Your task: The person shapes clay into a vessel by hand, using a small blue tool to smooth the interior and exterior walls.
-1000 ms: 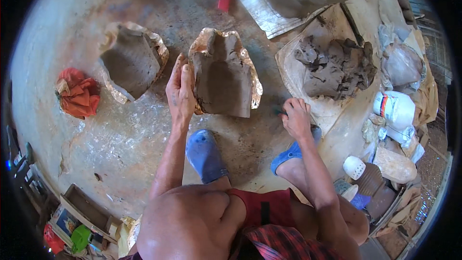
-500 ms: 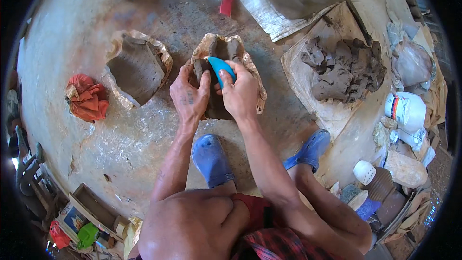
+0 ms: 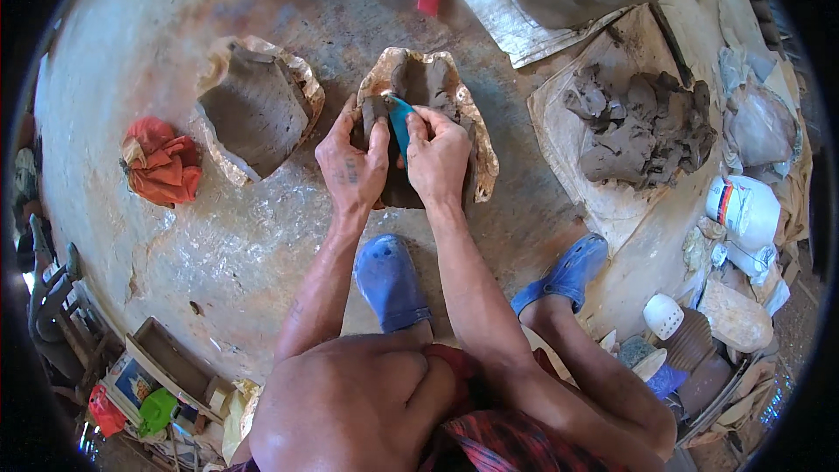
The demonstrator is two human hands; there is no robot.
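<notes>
A plaster-like mould (image 3: 486, 153) with a pale, rough rim lies on the floor in front of me, lined with dark grey wet clay (image 3: 437, 79). My right hand (image 3: 437, 160) is closed on a thin blue scraper (image 3: 399, 122), whose edge is against the clay near the mould's left side. My left hand (image 3: 352, 166) grips the raised clay at that left edge, thumb inside and fingers outside. Both hands partly hide the mould's middle. A second mould (image 3: 312, 96) with a clay slab (image 3: 253, 114) in it sits to the left, untouched.
An orange cloth (image 3: 162, 162) lies crumpled at far left. On the right, a heap of dark clay (image 3: 642, 127) rests on a pale sheet (image 3: 603, 214). My blue clogs (image 3: 389, 284) stand near the mould. A white bucket (image 3: 750, 210) and clutter line the right side.
The blue scraper has turned from broadside to nearly edge-on, and my right fingers have shifted on it. My left hand keeps its grip on the clay edge. The whole view has shifted slightly.
</notes>
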